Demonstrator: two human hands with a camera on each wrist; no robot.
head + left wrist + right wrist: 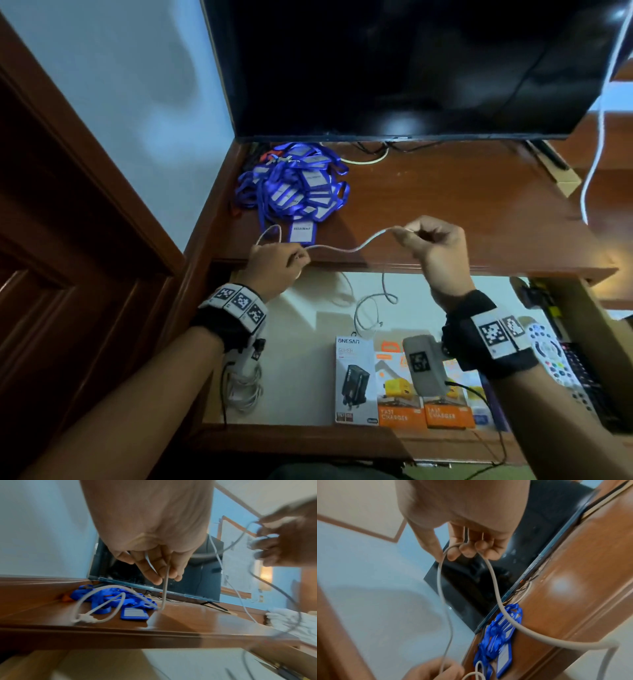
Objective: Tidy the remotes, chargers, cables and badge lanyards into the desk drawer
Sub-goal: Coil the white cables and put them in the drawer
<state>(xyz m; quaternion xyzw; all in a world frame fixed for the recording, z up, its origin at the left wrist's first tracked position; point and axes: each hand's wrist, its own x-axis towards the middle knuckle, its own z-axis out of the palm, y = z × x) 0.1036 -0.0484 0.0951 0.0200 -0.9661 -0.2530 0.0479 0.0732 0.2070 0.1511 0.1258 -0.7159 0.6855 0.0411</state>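
Cable [346, 247]: light, limp, tangles; gather by loops.
Left hand [274, 267]: pinching coil end.
Right hand [433, 246]: fingers curled round cable.

Your right wrist band hides part of the remote [548, 356]; your right hand [283, 542] looks blurry.
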